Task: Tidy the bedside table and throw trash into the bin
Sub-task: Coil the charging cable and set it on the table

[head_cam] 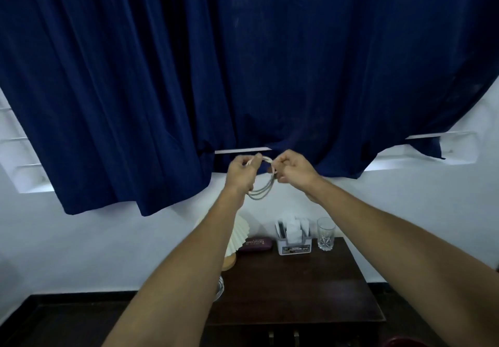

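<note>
Both my hands are raised high above the dark wooden bedside table (291, 292), in front of a blue curtain. My left hand (241, 171) and my right hand (293, 168) each pinch a pale coiled cable (263, 191), whose loops hang down between them. On the table's back edge stand a white organiser box (294, 246) with papers in it, a clear drinking glass (326, 234) to its right and a dark red glasses case (255, 244) to its left. A lamp with a pleated cream shade (241, 234) is partly hidden behind my left forearm.
The blue curtain (243, 63) hangs over a window ledge behind the table. A white wall runs below it. Another bit of pale cable (220, 288) shows at the table's left edge. A dark red object (405, 342) peeks in at the bottom right.
</note>
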Demonstrator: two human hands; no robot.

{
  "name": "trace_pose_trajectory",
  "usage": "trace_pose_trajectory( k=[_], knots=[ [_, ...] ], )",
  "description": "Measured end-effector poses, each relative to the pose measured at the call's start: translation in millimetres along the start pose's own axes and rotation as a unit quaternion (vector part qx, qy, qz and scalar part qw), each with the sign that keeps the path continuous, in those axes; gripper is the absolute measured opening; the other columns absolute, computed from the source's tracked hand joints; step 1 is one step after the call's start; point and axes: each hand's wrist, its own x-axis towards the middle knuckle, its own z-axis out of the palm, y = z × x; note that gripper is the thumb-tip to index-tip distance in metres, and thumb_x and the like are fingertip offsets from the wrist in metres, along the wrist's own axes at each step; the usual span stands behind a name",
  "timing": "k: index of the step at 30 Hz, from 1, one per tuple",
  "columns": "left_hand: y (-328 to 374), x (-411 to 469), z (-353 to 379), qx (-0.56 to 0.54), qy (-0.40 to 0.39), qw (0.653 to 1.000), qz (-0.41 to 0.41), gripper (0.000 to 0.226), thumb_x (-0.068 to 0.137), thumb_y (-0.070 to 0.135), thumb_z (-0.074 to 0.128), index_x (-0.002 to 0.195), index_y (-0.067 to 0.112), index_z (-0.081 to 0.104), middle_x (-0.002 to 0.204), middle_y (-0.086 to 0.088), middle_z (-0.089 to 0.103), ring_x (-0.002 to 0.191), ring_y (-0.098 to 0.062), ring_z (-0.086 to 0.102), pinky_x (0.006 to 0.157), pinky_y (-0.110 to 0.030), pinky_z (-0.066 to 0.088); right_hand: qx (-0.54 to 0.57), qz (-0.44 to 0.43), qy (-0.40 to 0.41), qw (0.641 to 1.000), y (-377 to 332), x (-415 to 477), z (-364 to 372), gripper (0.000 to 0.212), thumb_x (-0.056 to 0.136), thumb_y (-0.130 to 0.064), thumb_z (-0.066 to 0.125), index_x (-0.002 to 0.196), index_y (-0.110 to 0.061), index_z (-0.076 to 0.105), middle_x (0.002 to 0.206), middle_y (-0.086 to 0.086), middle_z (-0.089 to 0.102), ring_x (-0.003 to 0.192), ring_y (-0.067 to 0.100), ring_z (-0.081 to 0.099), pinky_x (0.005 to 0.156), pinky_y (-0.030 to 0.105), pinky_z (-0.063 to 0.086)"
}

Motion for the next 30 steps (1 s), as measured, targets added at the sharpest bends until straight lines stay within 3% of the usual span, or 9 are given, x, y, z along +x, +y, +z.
trace_pose_trajectory(
  k=[3,5,8,10,14,17,20,25,30],
  knots=[
    [-50,1,7,0.031,-0.023,0.999,-0.037,0.022,0.102,0.031,0.056,0.114,0.014,0.059,0.082,-0.001,0.056,0.060,-0.011,0.044,0.054,-0.025,0.038,-0.034,0.062,0.016,0.997,44,7,6,0.010,0.100,-0.017,0.061,0.095,-0.009,0.063,0.085,0.009,0.079,0.064,0.016,0.067,0.063,0.030,0.060],
    [-88,3,11,0.058,-0.041,0.996,-0.057,0.020,0.104,0.028,0.052,0.118,0.016,0.059,0.094,-0.005,0.060,0.068,-0.012,0.051,0.060,-0.025,0.044,-0.069,0.092,0.022,0.993,76,11,13,0.008,0.097,-0.015,0.064,0.093,-0.009,0.065,0.077,0.007,0.078,0.057,0.015,0.068,0.060,0.033,0.063],
    [-147,4,17,0.126,-0.077,0.986,-0.080,0.027,0.103,0.021,0.051,0.126,0.010,0.060,0.118,-0.014,0.066,0.099,-0.028,0.064,0.089,-0.038,0.054,-0.116,0.135,0.036,0.983,125,12,26,0.007,0.091,-0.014,0.067,0.085,-0.014,0.069,0.066,-0.002,0.075,0.057,0.016,0.073,0.060,0.034,0.065],
    [-184,2,20,0.159,-0.103,0.976,-0.106,0.026,0.100,0.021,0.058,0.123,0.010,0.063,0.119,-0.014,0.069,0.109,-0.030,0.066,0.098,-0.045,0.053,-0.154,0.157,0.038,0.975,157,13,36,0.008,0.087,-0.016,0.069,0.079,-0.019,0.071,0.063,-0.010,0.071,0.063,0.014,0.073,0.062,0.027,0.062],
    [-246,-3,20,0.211,-0.112,0.959,-0.154,0.028,0.091,0.033,0.070,0.116,0.020,0.069,0.111,-0.001,0.075,0.105,-0.021,0.070,0.094,-0.040,0.055,-0.204,0.181,0.025,0.962,218,12,54,0.010,0.087,-0.020,0.069,0.077,-0.019,0.070,0.071,-0.005,0.071,0.053,-0.007,0.062,0.054,0.013,0.048],
    [-284,-3,22,0.250,-0.085,0.949,-0.172,0.028,0.088,0.035,0.072,0.111,0.019,0.073,0.107,0.000,0.076,0.103,-0.021,0.070,0.093,-0.040,0.055,-0.232,0.191,0.009,0.954,261,13,67,0.008,0.089,-0.022,0.069,0.083,-0.019,0.067,0.086,-0.002,0.071,0.081,0.013,0.066,0.072,0.027,0.050],
    [-312,-2,26,0.285,-0.045,0.941,-0.175,0.024,0.086,0.039,0.072,0.104,0.024,0.075,0.103,0.005,0.077,0.101,-0.018,0.070,0.091,-0.035,0.054,-0.250,0.196,0.000,0.948,301,16,83,0.011,0.093,-0.025,0.066,0.084,-0.020,0.062,0.092,0.003,0.071,0.095,0.024,0.066,0.077,0.030,0.046],
    [-354,12,35,0.317,-0.002,0.928,-0.194,0.021,0.090,0.039,0.069,0.105,0.027,0.074,0.105,0.006,0.076,0.105,-0.020,0.068,0.088,-0.030,0.048,-0.278,0.189,-0.014,0.942,351,30,107,0.008,0.096,-0.030,0.064,0.096,-0.022,0.062,0.099,0.006,0.074,0.100,0.029,0.068,0.082,0.036,0.052],
    [-388,25,40,0.346,0.028,0.919,-0.186,0.016,0.093,0.035,0.066,0.103,0.025,0.073,0.099,0.004,0.076,0.099,-0.022,0.069,0.084,-0.032,0.050,-0.328,0.144,-0.040,0.933,381,40,129,0.013,0.100,-0.032,0.056,0.104,-0.020,0.058,0.100,0.005,0.071,0.098,0.030,0.067,0.077,0.039,0.051]
  ],
)
